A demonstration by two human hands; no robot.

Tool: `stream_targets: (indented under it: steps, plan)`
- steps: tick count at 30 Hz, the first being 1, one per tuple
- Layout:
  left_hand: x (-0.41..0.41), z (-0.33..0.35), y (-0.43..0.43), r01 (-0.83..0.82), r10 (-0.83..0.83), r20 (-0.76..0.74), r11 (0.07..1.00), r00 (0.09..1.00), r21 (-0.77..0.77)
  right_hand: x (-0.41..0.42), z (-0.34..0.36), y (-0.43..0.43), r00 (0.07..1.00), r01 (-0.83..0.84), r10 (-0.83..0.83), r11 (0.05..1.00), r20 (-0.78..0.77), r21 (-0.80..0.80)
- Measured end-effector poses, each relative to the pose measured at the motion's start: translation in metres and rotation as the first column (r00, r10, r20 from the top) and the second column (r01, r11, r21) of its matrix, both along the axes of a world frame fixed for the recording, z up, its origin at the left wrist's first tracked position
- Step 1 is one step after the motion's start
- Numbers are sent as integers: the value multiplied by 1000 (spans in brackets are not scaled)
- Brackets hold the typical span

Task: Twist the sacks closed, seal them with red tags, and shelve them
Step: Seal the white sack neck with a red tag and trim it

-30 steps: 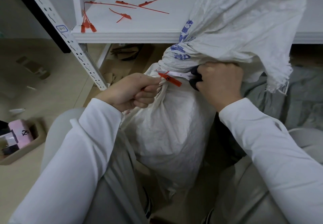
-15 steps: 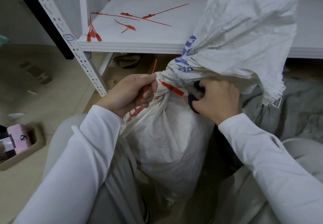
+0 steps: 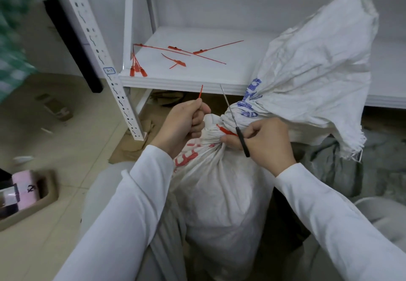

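Tail cut since a second ago: left grip (image 3: 186,124) pinches the loose offcut (image 3: 200,93), right grip (image 3: 263,140) curls round the scissors (image 3: 232,116), now lifted. Red tag (image 3: 226,131) cinches the sack (image 3: 219,193), which stands before the shelf (image 3: 175,82) front edge. Likely ready to shelve.

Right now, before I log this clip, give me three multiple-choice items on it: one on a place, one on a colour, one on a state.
1. Where do the spare red tags lie? A on the floor; B on the white shelf; C in a tray.
2. What colour is the print above the sack neck? A blue; B green; C black.
3. What is the right hand doing? A hanging idle; B gripping scissors; C lying flat on the sack.

Answers:
1. B: the tags lie scattered on the shelf board.
2. A: blue letters show on the flared top.
3. B: the fingers curl round the black handle, with the blade pointing up.
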State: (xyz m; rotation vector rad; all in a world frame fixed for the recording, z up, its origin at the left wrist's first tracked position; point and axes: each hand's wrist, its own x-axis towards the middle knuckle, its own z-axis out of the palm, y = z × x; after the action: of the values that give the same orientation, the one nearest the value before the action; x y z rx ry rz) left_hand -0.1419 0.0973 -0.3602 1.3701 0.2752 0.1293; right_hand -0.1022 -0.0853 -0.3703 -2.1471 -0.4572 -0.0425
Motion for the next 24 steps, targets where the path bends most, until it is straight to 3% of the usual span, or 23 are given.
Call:
stream_targets:
  steps: [4, 7, 18, 24]
  plan:
    - [7, 5, 12, -79, 81, -21, 995, 997, 68, 11, 16, 32, 995, -16, 28, 993, -100, 118]
    - [18, 9, 24, -151, 156, -30, 981, 987, 123, 22, 38, 58, 961, -29, 74, 985, -267, 168]
    - [97, 0, 79, -300, 362, -100, 874, 927, 382, 80, 53, 125, 921, 68, -51, 997, -386, 31]
    - [154, -15, 94, -283, 373, -109, 837, 922, 469, 102, 36, 132, 897, 113, -106, 994, -429, -10]
